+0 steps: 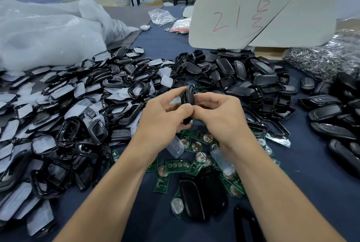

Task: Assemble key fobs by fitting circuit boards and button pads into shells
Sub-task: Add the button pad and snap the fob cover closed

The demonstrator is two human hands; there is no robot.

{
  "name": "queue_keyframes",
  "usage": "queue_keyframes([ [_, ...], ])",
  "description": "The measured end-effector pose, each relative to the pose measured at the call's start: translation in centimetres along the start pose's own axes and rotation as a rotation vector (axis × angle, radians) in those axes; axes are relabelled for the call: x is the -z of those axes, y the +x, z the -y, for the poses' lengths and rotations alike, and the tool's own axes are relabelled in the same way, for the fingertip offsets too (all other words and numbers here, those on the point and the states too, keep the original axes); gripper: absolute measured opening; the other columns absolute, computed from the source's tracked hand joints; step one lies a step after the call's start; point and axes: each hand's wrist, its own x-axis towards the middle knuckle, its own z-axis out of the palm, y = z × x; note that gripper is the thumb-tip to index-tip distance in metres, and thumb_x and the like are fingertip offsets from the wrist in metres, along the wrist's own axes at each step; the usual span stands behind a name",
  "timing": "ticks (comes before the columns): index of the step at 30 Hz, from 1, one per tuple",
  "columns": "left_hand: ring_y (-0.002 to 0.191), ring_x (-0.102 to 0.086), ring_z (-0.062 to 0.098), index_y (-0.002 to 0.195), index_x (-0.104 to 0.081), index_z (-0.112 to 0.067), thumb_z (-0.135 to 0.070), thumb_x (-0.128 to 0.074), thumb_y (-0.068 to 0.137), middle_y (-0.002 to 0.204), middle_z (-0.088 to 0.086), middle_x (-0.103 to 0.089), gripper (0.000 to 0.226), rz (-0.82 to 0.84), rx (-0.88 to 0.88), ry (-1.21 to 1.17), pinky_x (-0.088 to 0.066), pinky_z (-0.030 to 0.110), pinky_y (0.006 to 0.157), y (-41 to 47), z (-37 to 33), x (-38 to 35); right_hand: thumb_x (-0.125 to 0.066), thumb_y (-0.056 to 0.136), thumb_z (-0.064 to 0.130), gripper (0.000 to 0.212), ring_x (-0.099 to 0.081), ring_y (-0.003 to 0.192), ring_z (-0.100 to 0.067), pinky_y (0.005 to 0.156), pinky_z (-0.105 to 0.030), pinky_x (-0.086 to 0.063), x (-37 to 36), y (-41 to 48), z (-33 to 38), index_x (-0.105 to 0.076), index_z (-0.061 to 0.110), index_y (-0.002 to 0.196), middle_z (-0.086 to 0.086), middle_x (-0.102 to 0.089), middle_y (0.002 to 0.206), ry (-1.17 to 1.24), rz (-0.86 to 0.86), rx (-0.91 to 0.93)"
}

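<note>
Head, shell (188,95) between left grip (165,118), right grip (220,117)

Count, bench top
Saw 2 hands (left hand (163,113), right hand (220,113)), 1 held shell (188,95), 2 white sheets (229,21), 2 clear pads (175,147); loose shells (243,78) and green boards (177,165) ran uncountable.

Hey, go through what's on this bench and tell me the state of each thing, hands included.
left hand: grips the black shell, fingers curled.
right hand: pinches the same shell.
black shell: held on edge between both hands.
circuit boards: loose, lying flat, some overlapping.
clear button pad: loose, lying on the boards.
front frames: heaped, open, many with pale film.
back shells: heaped loose, some hollow side up.
</note>
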Motion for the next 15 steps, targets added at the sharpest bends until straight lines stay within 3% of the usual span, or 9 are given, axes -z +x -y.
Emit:
queue_keyframes([
  [3, 0.084, -0.078, 0.019, 0.116, -0.077, -0.021, 0.004, -0.065, 0.096, 0.092, 0.004, -0.081, 0.034, -0.063, -0.002, -0.05, -0.064, 0.03, 0.069, 0.1, -0.1, 0.0, -0.073, 0.087, -0.004, 0.025, -0.075, 0.103, -0.032, 0.095, -0.044, -0.061, 0.3, 0.2, 0.4, -0.075, 0.001, 0.111, -0.019, -0.077, 0.109, 0.32, 0.084, -0.178],
  [7, 0.083, -0.078, 0.023, 0.098, -0.079, -0.015, 0.006, -0.061, 0.096, 0.094, 0.011, -0.081, 0.027, -0.138, 0.021, -0.198, -0.063, 0.029, 0.065, 0.4, -0.2, 0.6, -0.064, 0.087, 0.003, 0.023, -0.075, 0.095, -0.024, 0.089, -0.032, -0.062, 1.4, 0.4, 1.3, -0.071, -0.001, 0.109, -0.017, -0.077, 0.107, 0.732, 0.23, -0.385],
  [11, 0.071, -0.074, 0.019, 0.105, -0.076, -0.016, 0.003, -0.06, 0.093, 0.088, 0.01, -0.08, 0.027, -0.23, -0.011, -0.193, -0.06, 0.03, 0.062, 0.4, -0.2, 0.5, -0.064, 0.079, 0.017, 0.034, -0.061, 0.088, -0.019, 0.081, -0.027, -0.048, 1.7, 0.3, 1.6, -0.074, 0.006, 0.109, -0.013, -0.075, 0.117, 0.819, 0.339, -0.434],
  [15, 0.049, -0.048, 0.018, 0.102, -0.079, -0.025, -0.007, -0.054, 0.065, 0.066, 0.01, -0.063, 0.049, -0.205, -0.041, -0.112, -0.04, 0.027, 0.047, -0.1, -0.5, 0.2, -0.062, 0.081, 0.018, 0.033, -0.058, 0.09, -0.018, 0.082, -0.028, -0.044, 1.8, 0.2, 1.4, -0.077, 0.011, 0.11, -0.009, -0.075, 0.12, 0.811, 0.388, -0.41],
])
